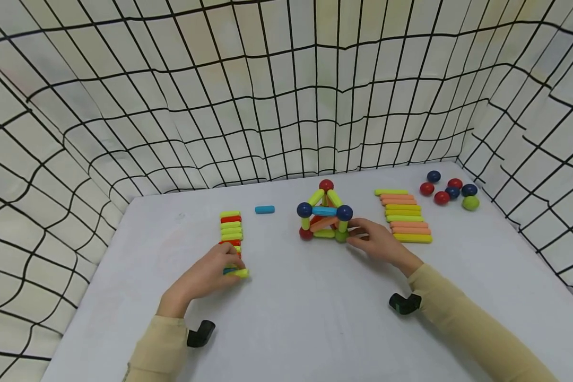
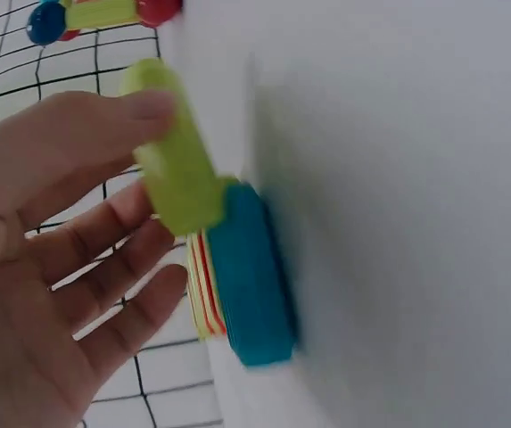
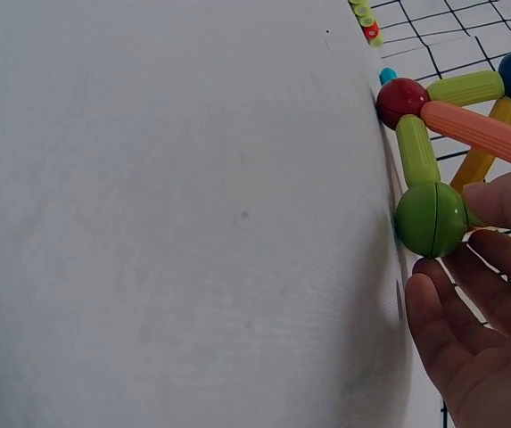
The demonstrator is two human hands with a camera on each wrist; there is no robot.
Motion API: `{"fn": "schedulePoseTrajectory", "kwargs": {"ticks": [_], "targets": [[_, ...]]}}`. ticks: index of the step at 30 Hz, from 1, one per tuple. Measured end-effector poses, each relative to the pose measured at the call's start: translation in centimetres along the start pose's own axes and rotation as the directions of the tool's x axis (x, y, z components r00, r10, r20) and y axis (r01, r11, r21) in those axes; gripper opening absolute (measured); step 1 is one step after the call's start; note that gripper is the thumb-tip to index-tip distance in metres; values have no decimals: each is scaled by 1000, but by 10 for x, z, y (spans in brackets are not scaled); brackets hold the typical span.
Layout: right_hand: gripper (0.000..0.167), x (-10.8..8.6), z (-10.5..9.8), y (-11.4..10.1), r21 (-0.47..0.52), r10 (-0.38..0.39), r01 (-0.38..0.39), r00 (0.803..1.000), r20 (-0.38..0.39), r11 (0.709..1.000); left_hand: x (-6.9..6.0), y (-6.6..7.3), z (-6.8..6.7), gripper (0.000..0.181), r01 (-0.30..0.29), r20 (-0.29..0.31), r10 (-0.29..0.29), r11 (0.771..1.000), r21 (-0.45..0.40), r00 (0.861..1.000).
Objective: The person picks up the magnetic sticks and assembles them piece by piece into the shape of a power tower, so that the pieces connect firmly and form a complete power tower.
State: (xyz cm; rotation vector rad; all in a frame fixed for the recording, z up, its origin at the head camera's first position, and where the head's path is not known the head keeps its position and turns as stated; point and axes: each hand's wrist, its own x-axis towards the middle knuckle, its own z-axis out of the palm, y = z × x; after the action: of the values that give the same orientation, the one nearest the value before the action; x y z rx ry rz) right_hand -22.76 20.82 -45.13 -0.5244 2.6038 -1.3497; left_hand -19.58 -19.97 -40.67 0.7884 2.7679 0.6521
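My left hand (image 1: 210, 270) pinches a short yellow-green rod (image 2: 177, 160) between thumb and fingertips. Just below it in the left wrist view, a blue rod (image 2: 251, 276) lies on the table at the near end of a row of short rods (image 1: 231, 224). A frame of balls and rods stands mid-table, with a red ball (image 1: 326, 184) on top and a blue rod (image 1: 324, 211) between two blue balls. My right hand (image 1: 377, 241) grips this frame at its lower right corner, thumb and fingers around the green ball (image 3: 432, 218) and the rod end beside it.
A loose blue rod (image 1: 265, 209) lies between the short row and the frame. Longer yellow, green and orange rods (image 1: 406, 207) are lined up to the right. Several loose balls (image 1: 441, 198) sit at the back right. Black-gridded white cloth (image 1: 267, 106) encloses the table's back and sides.
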Motion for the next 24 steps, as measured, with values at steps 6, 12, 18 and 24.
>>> {"fn": "schedulePoseTrajectory", "kwargs": {"ticks": [6,12,18,24], "targets": [[45,4,5,-2,-37,1,-3,999,-32,999,41,24,-2,28,12,-139,-69,926,-378,988],[44,14,16,-7,-99,43,-50,997,-65,994,88,63,-5,34,-34,-268,-173,781,-624,948],[39,19,23,-14,-140,113,-127,988,-101,982,120,73,-2,33,-81,-295,-152,756,-649,943],[38,21,22,-17,-166,153,-172,981,-118,971,130,72,2,30,-126,-302,-128,708,-695,945]]}}
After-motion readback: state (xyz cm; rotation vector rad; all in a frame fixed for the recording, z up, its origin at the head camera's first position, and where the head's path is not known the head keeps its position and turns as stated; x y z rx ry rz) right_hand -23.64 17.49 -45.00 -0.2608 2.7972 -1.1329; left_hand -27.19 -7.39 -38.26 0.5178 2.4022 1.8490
